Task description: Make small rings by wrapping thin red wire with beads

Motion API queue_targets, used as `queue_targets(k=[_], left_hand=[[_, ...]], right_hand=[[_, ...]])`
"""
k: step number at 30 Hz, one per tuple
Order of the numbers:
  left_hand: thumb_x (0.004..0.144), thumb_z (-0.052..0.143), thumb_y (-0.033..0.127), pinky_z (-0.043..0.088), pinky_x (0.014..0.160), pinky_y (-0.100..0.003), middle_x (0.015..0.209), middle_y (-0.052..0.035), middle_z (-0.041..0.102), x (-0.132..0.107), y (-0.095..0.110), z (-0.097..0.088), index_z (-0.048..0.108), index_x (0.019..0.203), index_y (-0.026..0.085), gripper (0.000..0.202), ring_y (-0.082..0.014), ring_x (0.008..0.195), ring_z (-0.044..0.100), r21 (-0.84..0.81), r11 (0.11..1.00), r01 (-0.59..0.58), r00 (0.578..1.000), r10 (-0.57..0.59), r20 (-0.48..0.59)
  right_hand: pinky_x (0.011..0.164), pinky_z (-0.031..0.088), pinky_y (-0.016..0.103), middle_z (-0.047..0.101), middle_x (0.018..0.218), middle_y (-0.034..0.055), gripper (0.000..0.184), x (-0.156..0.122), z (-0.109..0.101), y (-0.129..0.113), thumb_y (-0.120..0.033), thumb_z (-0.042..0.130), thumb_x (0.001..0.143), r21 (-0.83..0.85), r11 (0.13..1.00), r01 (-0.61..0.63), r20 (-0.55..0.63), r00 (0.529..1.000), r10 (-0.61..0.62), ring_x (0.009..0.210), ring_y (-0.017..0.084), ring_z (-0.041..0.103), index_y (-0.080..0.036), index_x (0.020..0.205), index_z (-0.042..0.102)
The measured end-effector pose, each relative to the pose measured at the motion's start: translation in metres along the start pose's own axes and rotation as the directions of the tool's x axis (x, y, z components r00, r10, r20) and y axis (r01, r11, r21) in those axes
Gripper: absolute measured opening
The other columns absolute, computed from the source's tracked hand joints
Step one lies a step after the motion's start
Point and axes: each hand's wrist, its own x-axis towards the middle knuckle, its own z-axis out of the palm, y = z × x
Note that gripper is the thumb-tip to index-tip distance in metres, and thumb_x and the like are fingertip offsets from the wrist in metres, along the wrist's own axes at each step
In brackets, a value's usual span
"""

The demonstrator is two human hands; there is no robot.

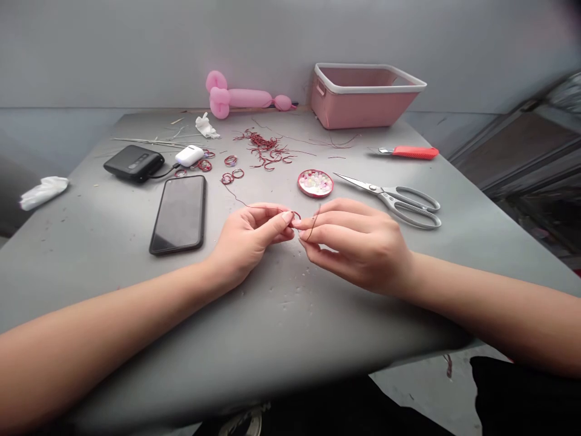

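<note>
Between thumb and fingers, my left hand pinches a small dark red wire ring, part of which its fingertips hide. A thin wire tail runs from this hand up and left over the table. My right hand is closed at the fingertips on a thin wire, which curves up past the fingers beside the ring. The two hands almost meet above the table. Just beyond them sits a round red lid of pale beads. Several finished-looking wire rings lie farther back on the left.
Scissors and a red utility knife lie at right, a pink bin behind. A phone, black power bank and white earbud case are at left. Red wire scraps and a pink balloon lie at the back.
</note>
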Motion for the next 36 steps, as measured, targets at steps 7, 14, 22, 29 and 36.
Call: queue_targets(k=[7, 14, 22, 29, 36], left_hand=[[0.084, 0.071, 0.034, 0.059, 0.076, -0.025, 0.088, 0.0012, 0.064, -0.003, 0.000, 0.003, 0.063, 0.090, 0.019, 0.018, -0.0104, 0.081, 0.063, 0.116, 0.982, -0.150, 0.989, 0.146, 0.039], [0.086, 0.068, 0.033, 0.056, 0.078, -0.027, 0.091, -0.0026, 0.061, -0.006, -0.003, -0.002, 0.065, 0.084, 0.019, 0.015, -0.0142, 0.086, 0.063, 0.299, 0.904, -0.306, 0.952, 0.285, 0.112], [0.085, 0.069, 0.031, 0.052, 0.074, -0.025, 0.086, -0.0023, 0.066, -0.006, -0.002, 0.001, 0.065, 0.085, 0.017, 0.015, -0.0130, 0.080, 0.063, 0.274, 0.930, -0.244, 0.968, 0.216, 0.127], [0.082, 0.072, 0.032, 0.051, 0.076, -0.027, 0.084, -0.0031, 0.066, -0.004, 0.000, 0.002, 0.062, 0.085, 0.015, 0.019, -0.0137, 0.079, 0.062, 0.234, 0.953, -0.192, 0.976, 0.162, 0.143], [0.087, 0.063, 0.029, 0.045, 0.068, -0.027, 0.080, -0.0024, 0.061, -0.006, -0.002, 0.000, 0.059, 0.087, 0.017, 0.013, -0.0133, 0.073, 0.056, 0.402, 0.876, -0.268, 0.956, 0.189, 0.226]], right_hand=[[0.084, 0.052, 0.035, 0.072, 0.082, 0.0035, 0.035, 0.007, -0.014, 0.008, -0.034, 0.046, 0.098, 0.561, 0.656, -0.505, 0.233, 0.856, 0.461, 0.085, 0.017, 0.066, -0.021, 0.072, 0.065], [0.074, 0.050, 0.032, 0.069, 0.093, 0.0042, 0.020, 0.005, -0.003, 0.010, -0.035, 0.072, 0.080, 0.441, 0.577, -0.688, 0.406, 0.726, 0.555, 0.083, 0.017, 0.061, -0.019, 0.091, 0.066], [0.068, 0.053, 0.031, 0.070, 0.080, 0.0021, 0.017, 0.006, -0.006, 0.010, -0.034, 0.076, 0.077, 0.450, 0.527, -0.720, 0.454, 0.693, 0.560, 0.073, 0.016, 0.064, -0.020, 0.080, 0.067], [0.063, 0.053, 0.029, 0.071, 0.074, 0.0005, 0.009, 0.010, -0.009, 0.010, -0.026, 0.075, 0.075, 0.405, 0.553, -0.728, 0.459, 0.685, 0.566, 0.068, 0.016, 0.065, -0.022, 0.074, 0.067], [0.055, 0.046, 0.024, 0.059, 0.063, -0.0025, 0.009, 0.010, -0.006, 0.001, -0.014, 0.061, 0.071, 0.320, 0.638, -0.700, 0.452, 0.705, 0.546, 0.059, 0.011, 0.055, -0.020, 0.065, 0.057]])
